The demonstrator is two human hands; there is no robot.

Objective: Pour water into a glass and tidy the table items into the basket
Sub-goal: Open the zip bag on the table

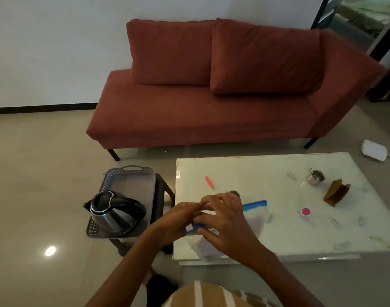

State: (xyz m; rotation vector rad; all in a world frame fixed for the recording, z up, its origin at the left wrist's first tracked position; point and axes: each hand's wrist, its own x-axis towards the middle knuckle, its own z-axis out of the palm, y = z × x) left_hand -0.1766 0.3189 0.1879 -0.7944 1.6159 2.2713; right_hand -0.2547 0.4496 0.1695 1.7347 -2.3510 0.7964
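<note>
Currently both your hands meet over the near-left corner of the worktop point(256, 169), at about 7 o'clock if the edge nearest you is 6. Your left hand point(178, 220) is curled and pinches the blue zip strip point(255, 204) at one end of the bag point(255, 218). Your right hand point(227, 227) arches over the bag with its fingertips bent down onto the mouth and its thumb pressed on the plastic below.

The bag lies flat on the worktop, its free end trailing toward 3 o'clock from your hands. It looks thin, limp and very light, and probably slippery, so it will likely sag and fold when you lift it. The stiffer zip strip is the best place to hold it; whether anything is inside, I cannot tell.

The basket point(132, 173) sits on a low stool off the worktop's left side, at 9 o'clock, with the kettle point(112, 211) standing in its near end. Loose on the worktop are a pink stick point(209, 181) at 11 o'clock, a steel cup point(315, 177) at 1 o'clock, a brown holder point(337, 192) just beside it, and a pink cap point(305, 212) at 3 o'clock.
</note>
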